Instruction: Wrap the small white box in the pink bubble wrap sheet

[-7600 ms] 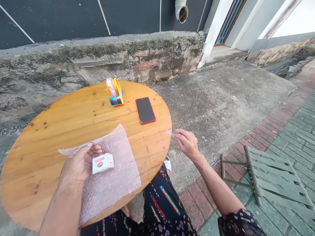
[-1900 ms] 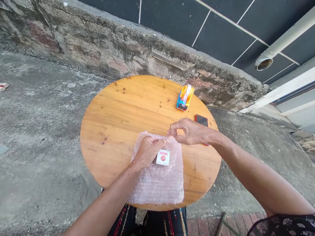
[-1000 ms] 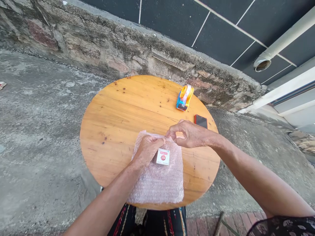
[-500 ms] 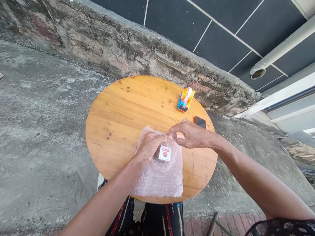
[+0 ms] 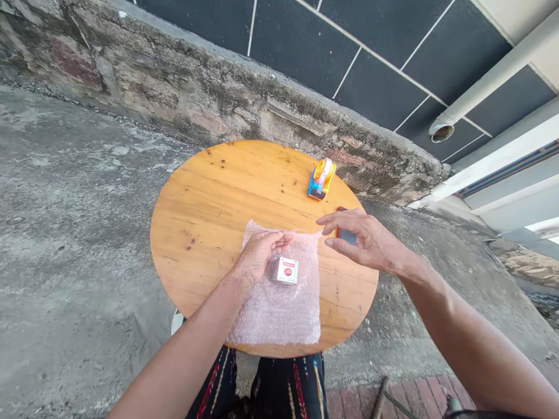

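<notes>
A small white box with a red emblem (image 5: 285,270) lies on a sheet of pinkish bubble wrap (image 5: 282,302) spread over the near side of a round wooden table (image 5: 205,209). My left hand (image 5: 258,254) rests on the wrap with curled fingers against the box's left side. Off to the right, my right hand (image 5: 364,240) hovers above the table, its fingers stretched out and apart, holding nothing.
An orange and blue tape dispenser (image 5: 321,178) stands at the table's far side. A dark phone with a red edge (image 5: 346,233) lies mostly hidden behind my right hand. A rough stone ledge (image 5: 218,99) and a dark tiled wall rise behind the table.
My right hand has let go of the wrap's top edge, opened and drawn back to the right. The left hand stays by the box. The view has shifted slightly.
</notes>
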Motion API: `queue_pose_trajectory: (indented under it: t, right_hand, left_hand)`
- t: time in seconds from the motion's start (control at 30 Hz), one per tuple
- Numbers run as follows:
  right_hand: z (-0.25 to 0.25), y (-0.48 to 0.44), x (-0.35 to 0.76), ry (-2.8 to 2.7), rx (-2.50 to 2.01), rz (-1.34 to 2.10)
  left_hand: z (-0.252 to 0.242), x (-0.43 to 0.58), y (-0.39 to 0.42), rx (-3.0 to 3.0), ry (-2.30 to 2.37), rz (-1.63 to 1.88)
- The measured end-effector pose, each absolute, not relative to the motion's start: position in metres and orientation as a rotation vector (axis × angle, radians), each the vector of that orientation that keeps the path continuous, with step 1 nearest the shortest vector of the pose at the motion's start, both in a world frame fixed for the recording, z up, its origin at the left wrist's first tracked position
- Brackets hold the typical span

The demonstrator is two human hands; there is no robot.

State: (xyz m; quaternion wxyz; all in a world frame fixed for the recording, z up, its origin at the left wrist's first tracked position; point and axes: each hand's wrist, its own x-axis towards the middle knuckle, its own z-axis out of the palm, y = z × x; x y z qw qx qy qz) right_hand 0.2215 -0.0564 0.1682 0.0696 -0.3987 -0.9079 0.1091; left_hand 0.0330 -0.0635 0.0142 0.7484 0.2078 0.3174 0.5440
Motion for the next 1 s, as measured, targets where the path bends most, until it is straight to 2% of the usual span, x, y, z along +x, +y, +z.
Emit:
queue_pose_trajectory:
  t: [0.13,0.37,0.77,0.9,1.0]
  right_hand:
    - [0.136,-0.052,0.242,-2.530,-1.318,0.331]
    - [0.096,-0.041,0.223,-2.490,-1.266,0.110]
    - [0.051,-0.017,0.212,-2.319,-1.149,0.465]
    - [0.048,-0.014,0.211,-2.243,-1.132,0.519]
    - [0.048,-0.012,0.212,-2.216,-1.140,0.515]
  left_hand:
    - [0.015,0.032,-0.063,0.446,0.701,1.183]
    - [0.017,0.030,-0.064,0.487,0.731,1.171]
    - [0.016,0.032,-0.065,0.547,0.795,1.176]
    - [0.034,0.017,-0.074,0.587,0.860,1.097]
    - [0.059,0.002,-0.084,0.881,0.999,1.116]
